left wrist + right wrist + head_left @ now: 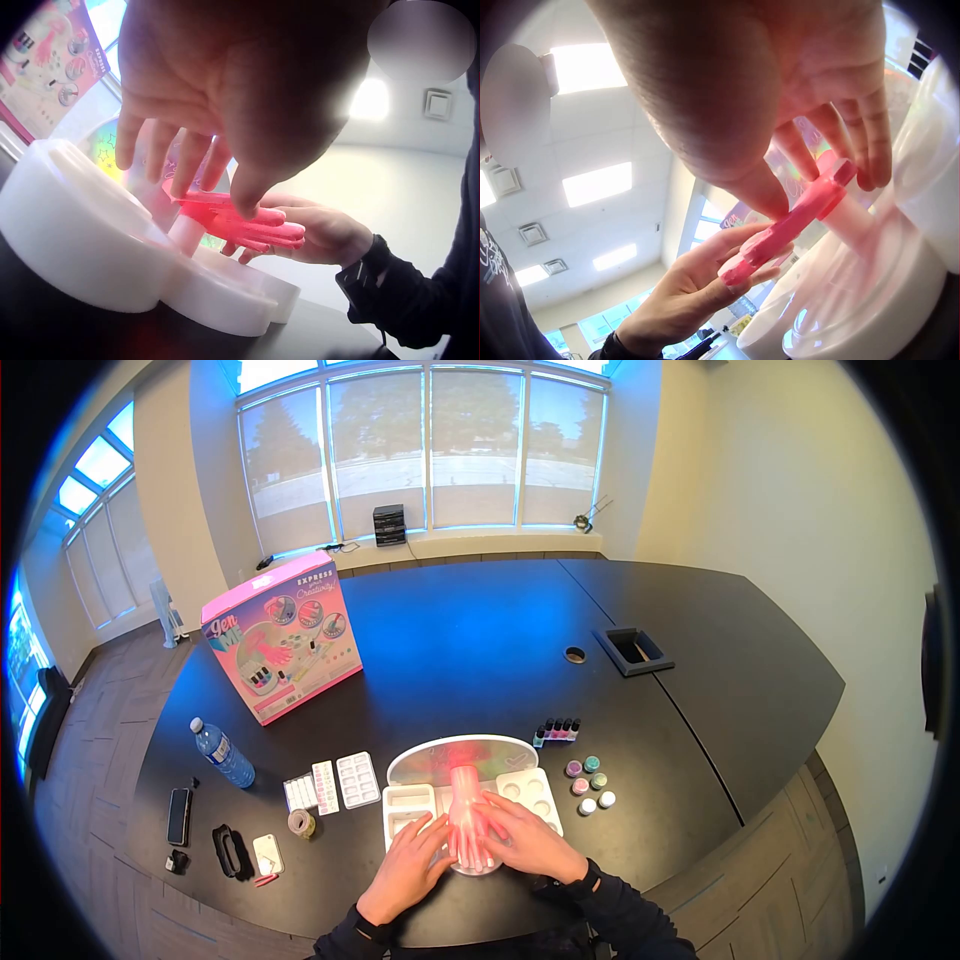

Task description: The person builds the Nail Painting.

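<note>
A glowing pink model hand (466,810) stands on a white base, its fingers pointing toward the person. My left hand (408,862) holds its left side, with thumb (247,199) against the pink fingers. From the other side my right hand (532,844) grips it, thumb (769,196) on the near edge and fingers reaching past it. Flanking the model hand are a white compartment tray (408,798) and a white tray with round wells (528,788). Behind rises a shiny arched panel (425,763).
Small nail polish bottles (557,731) and several little jars (580,786) stand right. On the left are a water bottle (222,752), nail sheets (358,779), a tape roll (301,822), a phone (179,816) and a black strap (230,852). A pink box (285,640) stands behind.
</note>
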`<state>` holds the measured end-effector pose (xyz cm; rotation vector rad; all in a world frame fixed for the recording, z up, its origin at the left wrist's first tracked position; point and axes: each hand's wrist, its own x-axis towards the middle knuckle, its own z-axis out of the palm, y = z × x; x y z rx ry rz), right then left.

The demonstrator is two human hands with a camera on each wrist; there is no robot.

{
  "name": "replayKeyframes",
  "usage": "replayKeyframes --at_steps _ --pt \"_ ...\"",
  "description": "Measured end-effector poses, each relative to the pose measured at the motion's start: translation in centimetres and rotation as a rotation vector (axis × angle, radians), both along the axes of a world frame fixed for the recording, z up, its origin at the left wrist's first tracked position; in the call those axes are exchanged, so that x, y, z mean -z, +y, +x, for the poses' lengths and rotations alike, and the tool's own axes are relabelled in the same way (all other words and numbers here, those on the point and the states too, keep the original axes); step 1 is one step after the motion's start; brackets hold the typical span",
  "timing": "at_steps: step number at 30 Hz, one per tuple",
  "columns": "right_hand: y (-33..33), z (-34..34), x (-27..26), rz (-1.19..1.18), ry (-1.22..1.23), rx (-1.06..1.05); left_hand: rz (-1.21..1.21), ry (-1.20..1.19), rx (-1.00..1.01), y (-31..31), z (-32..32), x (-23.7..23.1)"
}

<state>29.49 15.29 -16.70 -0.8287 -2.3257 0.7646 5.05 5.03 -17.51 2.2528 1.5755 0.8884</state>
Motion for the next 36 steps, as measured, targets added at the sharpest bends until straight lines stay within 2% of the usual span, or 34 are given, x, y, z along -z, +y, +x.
replayKeyframes --at_steps 5,7,19,26,30,32,36 --pt "-0.2 0.0 -0.5 -0.042 -0.026 -0.001 -0.01 0.009 0.001 0.0 0.0 0.1" --pt "-0.2 0.0 -0.1 0.049 -0.056 0.02 -0.007 0.016 0.003 0.0 0.0 0.1" --pt "0.0 -0.2 -0.4 0.033 -0.085 0.029 -0.018 0.042 0.015 0.1 -0.2 -0.2" --pt "-0.1 -0.2 -0.7 0.027 -0.077 0.023 -0.018 0.038 -0.01 0.1 -1.0 -2.7" --pt "-0.2 -0.1 -0.8 0.009 -0.098 0.025 0.044 -0.012 -0.07 0.6 -3.7 -4.0" --pt "-0.2 0.0 -0.7 0.007 -0.1 0.028 0.071 0.031 -0.194 0.9 -5.3 -4.5" --pt "-0.1 0.2 -1.1 0.024 -0.039 0.039 0.072 0.03 -0.275 1.8 -8.0 -5.4"
